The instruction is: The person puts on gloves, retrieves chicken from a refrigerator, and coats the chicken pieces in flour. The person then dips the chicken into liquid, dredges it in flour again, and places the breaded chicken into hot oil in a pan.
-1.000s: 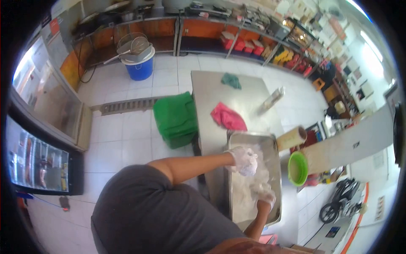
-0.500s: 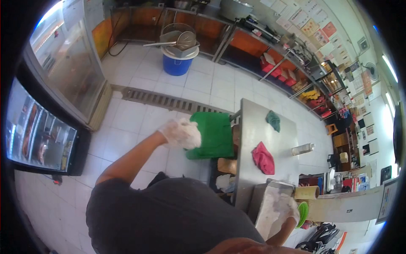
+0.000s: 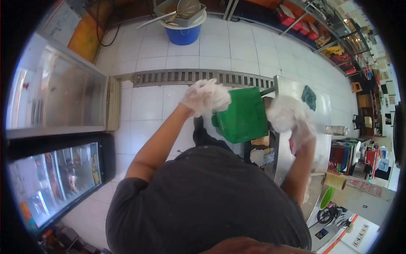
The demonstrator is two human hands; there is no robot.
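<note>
My left hand (image 3: pixel 193 100), in a clear plastic glove, is closed around a white, powder-coated lump (image 3: pixel 216 100), left of a green plastic bin (image 3: pixel 243 116). Also gloved, my right hand (image 3: pixel 305 133) grips another white-coated lump (image 3: pixel 284 113) above the steel table (image 3: pixel 323 110). Both lumps are blurred, and what lies under the coating cannot be made out. Below my right forearm, the metal tray (image 3: pixel 315 188) of white powder is largely hidden. A pink cloth on the table barely shows behind my right hand.
A dark green cloth (image 3: pixel 309 97) and a clear bottle (image 3: pixel 337 130) are on the table. A floor drain grate (image 3: pixel 169 77) runs ahead. Beyond it stands a blue bucket (image 3: pixel 182 34) with a strainer. A lit display case (image 3: pixel 63 178) and a glass-door cabinet (image 3: pixel 72 93) stand left.
My right hand has risen out of the powder tray and now holds a white-coated lump over the table. My left hand still holds its lump near the bin. The view has turned and tilted down.
</note>
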